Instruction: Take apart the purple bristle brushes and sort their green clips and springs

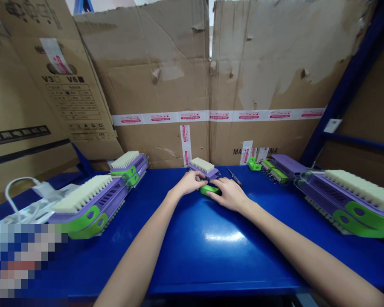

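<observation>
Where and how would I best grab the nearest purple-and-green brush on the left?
Probably grip the brush by its green part, from the near side: that part faces front and has openings, while pale bristles cover the top.

Plastic brush [205,165], glossy tabletop [185,260]

middle brush [208,172]: kinda covered by left hand [191,182]
green piece [208,189]: partly hidden by right hand [229,194]
right brush stack [334,194]: chopped off
carton print [74,102]: too tiny to be read
</observation>
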Motion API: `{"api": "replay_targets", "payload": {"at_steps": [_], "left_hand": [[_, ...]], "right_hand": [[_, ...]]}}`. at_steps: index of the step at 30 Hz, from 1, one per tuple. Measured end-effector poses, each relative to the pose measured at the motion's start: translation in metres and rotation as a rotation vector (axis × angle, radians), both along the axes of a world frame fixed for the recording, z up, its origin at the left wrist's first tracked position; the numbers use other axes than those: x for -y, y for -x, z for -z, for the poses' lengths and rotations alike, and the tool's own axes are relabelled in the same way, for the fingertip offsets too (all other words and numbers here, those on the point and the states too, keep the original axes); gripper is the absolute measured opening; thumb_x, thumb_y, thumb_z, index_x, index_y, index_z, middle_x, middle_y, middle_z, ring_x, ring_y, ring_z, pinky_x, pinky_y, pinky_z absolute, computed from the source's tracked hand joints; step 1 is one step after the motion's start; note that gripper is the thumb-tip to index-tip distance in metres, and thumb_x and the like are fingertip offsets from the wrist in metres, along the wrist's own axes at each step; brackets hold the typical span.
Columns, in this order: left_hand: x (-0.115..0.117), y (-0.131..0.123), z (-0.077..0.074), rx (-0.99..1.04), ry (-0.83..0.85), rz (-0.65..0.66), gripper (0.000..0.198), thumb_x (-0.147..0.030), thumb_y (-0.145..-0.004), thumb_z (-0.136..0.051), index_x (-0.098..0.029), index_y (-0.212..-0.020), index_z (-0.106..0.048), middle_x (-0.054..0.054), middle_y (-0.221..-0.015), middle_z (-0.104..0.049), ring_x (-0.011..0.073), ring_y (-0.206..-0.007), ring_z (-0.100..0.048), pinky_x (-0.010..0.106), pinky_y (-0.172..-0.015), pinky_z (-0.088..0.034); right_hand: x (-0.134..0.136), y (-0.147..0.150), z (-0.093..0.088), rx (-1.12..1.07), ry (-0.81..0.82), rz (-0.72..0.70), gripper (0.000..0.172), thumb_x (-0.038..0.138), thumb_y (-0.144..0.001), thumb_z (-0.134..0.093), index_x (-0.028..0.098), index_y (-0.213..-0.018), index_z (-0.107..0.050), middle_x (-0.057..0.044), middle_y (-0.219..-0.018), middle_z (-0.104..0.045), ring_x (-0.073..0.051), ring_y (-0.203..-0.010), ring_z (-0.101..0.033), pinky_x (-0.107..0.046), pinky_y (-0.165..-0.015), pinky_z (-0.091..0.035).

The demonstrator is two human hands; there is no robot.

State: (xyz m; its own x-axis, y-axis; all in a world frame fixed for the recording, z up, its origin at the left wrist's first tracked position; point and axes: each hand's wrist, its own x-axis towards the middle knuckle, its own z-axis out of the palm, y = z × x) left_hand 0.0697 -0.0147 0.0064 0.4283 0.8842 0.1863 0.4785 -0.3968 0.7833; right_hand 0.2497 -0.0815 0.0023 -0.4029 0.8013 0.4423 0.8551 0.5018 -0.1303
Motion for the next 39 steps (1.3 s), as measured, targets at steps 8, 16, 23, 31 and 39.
{"api": "replay_targets", "payload": {"at_steps": [8,16,23,31,39], "left_hand": [[0.004,0.003,-0.012,0.157,0.24,0.1,0.029,-0.016,-0.063,-0.067,-0.013,-0.092,-0.067,-0.002,-0.06,-0.062,0.0098,-0.054,-0.058,0.019,-0.05,-0.047],[0.01,-0.005,-0.017,0.297,0.212,0.082,0.032,-0.01,-0.061,-0.07,-0.012,-0.092,-0.064,-0.001,-0.064,-0.062,0.0095,-0.054,-0.058,0.021,-0.05,-0.048],[0.008,-0.008,-0.016,0.311,0.065,-0.04,0.021,-0.029,-0.075,-0.066,-0.014,-0.09,-0.062,0.002,-0.065,-0.063,0.012,-0.057,-0.06,0.021,-0.048,-0.046],[-0.007,0.014,-0.002,0.171,0.002,-0.179,0.014,-0.027,-0.075,-0.064,-0.015,-0.083,-0.06,-0.001,-0.06,-0.059,0.0107,-0.053,-0.057,0.018,-0.045,-0.042],[-0.014,0.028,0.005,0.115,0.018,-0.247,0.016,-0.029,-0.078,-0.06,-0.016,-0.085,-0.06,0.0,-0.061,-0.059,0.011,-0.053,-0.057,0.019,-0.045,-0.042]], "right_hand": [[-0.002,-0.005,0.0,-0.269,0.226,-0.062,0.043,0.051,-0.087,-0.05,0.017,-0.103,-0.068,-0.01,-0.096,-0.07,-0.022,-0.086,-0.064,-0.031,-0.074,-0.047],[-0.004,-0.006,0.005,-0.32,0.217,-0.091,0.05,0.041,-0.085,-0.054,0.015,-0.127,-0.052,-0.005,-0.079,-0.069,-0.018,-0.069,-0.064,-0.028,-0.063,-0.046],[-0.012,-0.041,-0.019,-0.149,-0.147,0.225,0.042,0.034,-0.085,-0.051,0.015,-0.122,-0.054,-0.013,-0.102,-0.069,-0.026,-0.09,-0.065,-0.034,-0.076,-0.047],[-0.022,-0.092,-0.022,0.091,0.155,0.809,0.038,0.034,-0.083,-0.048,0.012,-0.112,-0.058,-0.022,-0.097,-0.068,-0.034,-0.087,-0.067,-0.038,-0.068,-0.045],[-0.023,-0.099,-0.023,0.125,0.247,0.957,0.038,0.032,-0.084,-0.048,0.013,-0.116,-0.055,-0.019,-0.108,-0.065,-0.032,-0.098,-0.063,-0.042,-0.081,-0.038]]}}
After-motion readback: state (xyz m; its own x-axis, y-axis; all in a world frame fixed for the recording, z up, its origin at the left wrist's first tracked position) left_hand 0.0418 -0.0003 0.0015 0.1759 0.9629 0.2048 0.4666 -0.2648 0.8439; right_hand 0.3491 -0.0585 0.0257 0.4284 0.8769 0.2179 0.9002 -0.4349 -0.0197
